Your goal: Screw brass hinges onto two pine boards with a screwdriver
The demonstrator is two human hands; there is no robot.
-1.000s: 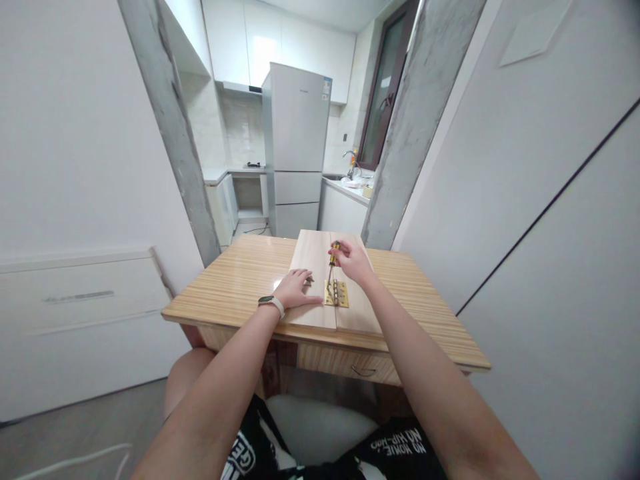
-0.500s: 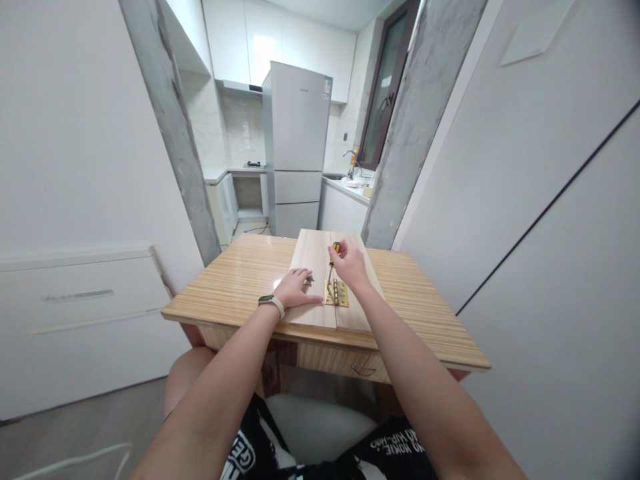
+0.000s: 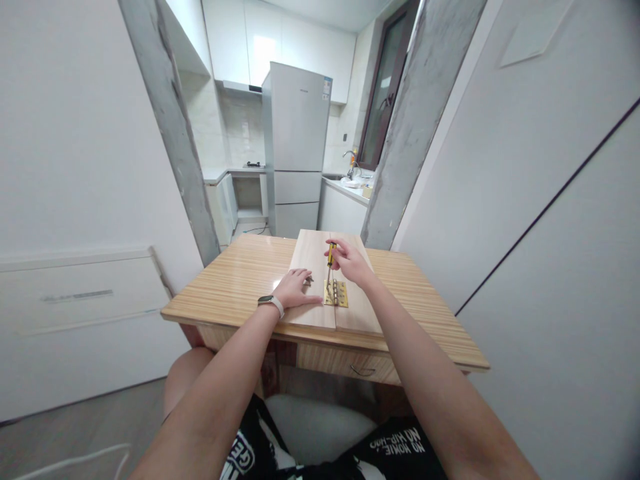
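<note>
Two pale wooden boards (image 3: 310,260) lie side by side on a striped wooden table (image 3: 235,280). A brass hinge (image 3: 336,293) sits across the seam between them. My right hand (image 3: 350,261) grips a yellow-and-black screwdriver (image 3: 331,257), held upright with its tip down on the hinge. My left hand (image 3: 296,288), with a watch on the wrist, lies flat on the left board beside the hinge. A few small screws (image 3: 310,281) lie at its fingertips.
The table has a drawer with a handle (image 3: 363,371) under its front edge. A white low cabinet (image 3: 75,320) stands at the left. Two grey concrete posts (image 3: 170,133) frame a kitchen with a fridge (image 3: 296,147) behind. A white wall (image 3: 525,233) runs close on the right.
My right hand has shifted slightly on the screwdriver handle, as in turning it; the tip stays on the hinge. My left hand has not moved.
</note>
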